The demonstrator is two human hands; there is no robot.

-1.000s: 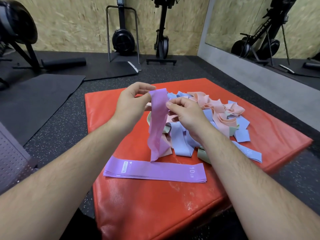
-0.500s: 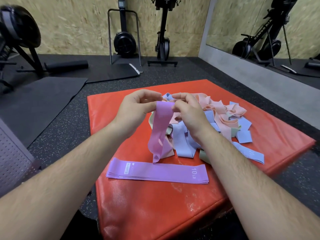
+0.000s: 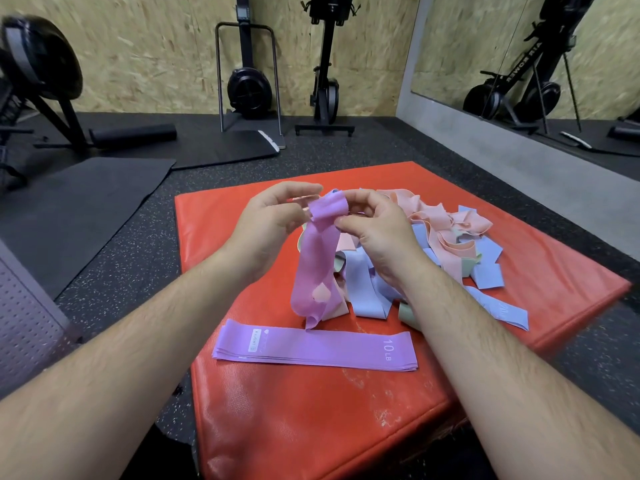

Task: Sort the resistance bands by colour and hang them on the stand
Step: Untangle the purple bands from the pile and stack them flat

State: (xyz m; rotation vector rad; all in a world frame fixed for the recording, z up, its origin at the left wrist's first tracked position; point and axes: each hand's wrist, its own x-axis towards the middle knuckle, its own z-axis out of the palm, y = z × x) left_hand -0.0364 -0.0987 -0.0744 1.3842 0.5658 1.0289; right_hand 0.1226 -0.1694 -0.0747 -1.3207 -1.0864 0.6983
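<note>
Red padded box point(image 3: 311, 427): nearest to the camera, its top carries all the bands; scuffed whitish marks show near the front edge.
Flat purple stack point(image 3: 315, 348): several purple bands laid one on another near the box's front edge, lying crosswise, printed "10 LB" at the right end and with a small label at the left.
Held purple band point(image 3: 313, 268): hangs upright just behind the stack, its top loop raised between both hands, its lower end curled and touching or nearly touching the stack; a pink patch shows through it low down.
Left hand point(image 3: 266, 226): fingers point(image 3: 294, 188) curled, thumb and forefinger pinching the left side of the band's top.
Right hand point(image 3: 377, 233): fingers point(image 3: 360, 202) curled, thumb and fingertips pinching the right side of the same top fold.
Mixed pile: behind and right of the hands, tangled blue bands point(image 3: 363, 282), pink bands point(image 3: 440, 223) on top, and a green band point(image 3: 407, 311) partly hidden by the right forearm.
Floor point(image 3: 114, 271): dark speckled rubber around the box, with a black mat point(image 3: 76, 199) to the left.
Rowing machines point(image 3: 247, 84): stood upright against the chipboard wall point(image 3: 149, 53) at the far end.
Mirror point(image 3: 536, 46): on the right wall, reflecting another machine.
</note>
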